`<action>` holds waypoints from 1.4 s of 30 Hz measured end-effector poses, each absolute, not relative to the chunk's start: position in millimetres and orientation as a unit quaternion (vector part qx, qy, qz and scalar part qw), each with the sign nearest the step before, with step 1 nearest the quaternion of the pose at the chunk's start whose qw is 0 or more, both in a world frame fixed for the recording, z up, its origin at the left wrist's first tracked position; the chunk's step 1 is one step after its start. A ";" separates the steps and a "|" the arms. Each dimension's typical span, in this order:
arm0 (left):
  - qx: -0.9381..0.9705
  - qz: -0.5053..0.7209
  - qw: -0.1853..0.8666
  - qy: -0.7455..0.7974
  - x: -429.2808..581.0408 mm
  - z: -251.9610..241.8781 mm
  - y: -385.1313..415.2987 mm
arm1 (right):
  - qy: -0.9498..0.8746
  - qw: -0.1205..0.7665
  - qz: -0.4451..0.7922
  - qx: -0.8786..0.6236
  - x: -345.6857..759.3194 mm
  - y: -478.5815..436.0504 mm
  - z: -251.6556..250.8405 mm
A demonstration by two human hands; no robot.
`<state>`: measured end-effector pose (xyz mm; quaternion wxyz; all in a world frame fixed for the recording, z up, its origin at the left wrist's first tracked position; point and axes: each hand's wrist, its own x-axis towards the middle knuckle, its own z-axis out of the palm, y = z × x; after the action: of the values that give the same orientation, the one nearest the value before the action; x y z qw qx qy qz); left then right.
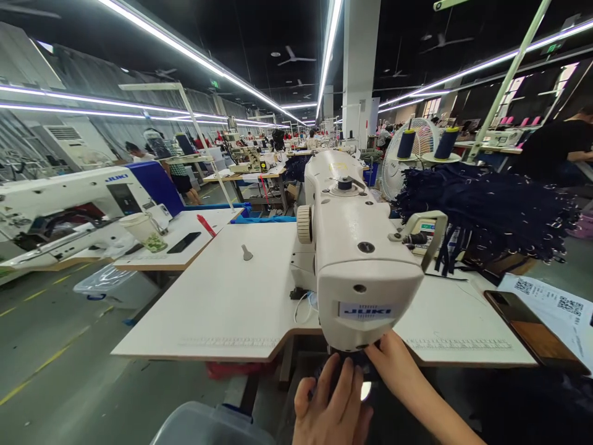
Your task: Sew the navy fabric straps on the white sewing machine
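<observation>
The white sewing machine (pixel 356 247) stands in front of me with its head end facing me. Beneath that head, my left hand (pixel 331 402) has its fingers curved over a piece of dark fabric (pixel 319 369), with the thumb lower down. My right hand (pixel 389 361) reaches in from the right, closed close under the head. Its fingertips are partly hidden by the machine, so what they pinch is unclear. The needle area is mostly out of sight. A small bright spot of light (pixel 365 390) shows between the hands.
Dark navy straps with metal rings (pixel 482 204) are heaped at the right, near thread cones (pixel 406 143). A phone (pixel 532 327) lies on a printed sheet (pixel 556 303). A small metal piece (pixel 247 252) rests on the white tabletop (pixel 208 296). A cup (pixel 144 232) stands left; a plastic bin (pixel 208 426) sits below.
</observation>
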<state>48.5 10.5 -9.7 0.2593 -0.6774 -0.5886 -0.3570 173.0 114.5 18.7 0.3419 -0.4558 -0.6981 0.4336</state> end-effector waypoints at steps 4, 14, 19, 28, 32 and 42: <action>-0.668 -0.367 0.263 -0.591 49.9 -8.0 15.0 | -0.706 0.345 0.427 -0.447 169.5 118.9 22.5; -0.657 -0.375 0.284 -0.589 51.3 -11.3 20.4 | -0.717 0.372 0.394 -0.439 167.4 130.8 9.0; -0.652 -0.379 0.278 -0.595 51.8 -10.8 21.5 | -0.728 0.374 0.390 -0.423 168.7 131.3 6.0; -0.651 -0.368 0.279 -0.603 53.3 -10.7 20.3 | -0.736 0.345 0.395 -0.428 169.3 127.5 12.3; -0.641 -0.379 0.303 -0.594 53.4 -8.8 22.2 | -0.745 0.342 0.385 -0.424 170.1 125.7 13.8; -0.648 -0.364 0.313 -0.591 48.4 -10.5 19.1 | -0.730 0.367 0.376 -0.436 169.4 126.5 7.4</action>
<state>48.4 19.1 -10.5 0.3125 -0.6479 -0.5914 -0.3643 169.4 126.5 7.4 0.3673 -0.4360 -0.7304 0.3763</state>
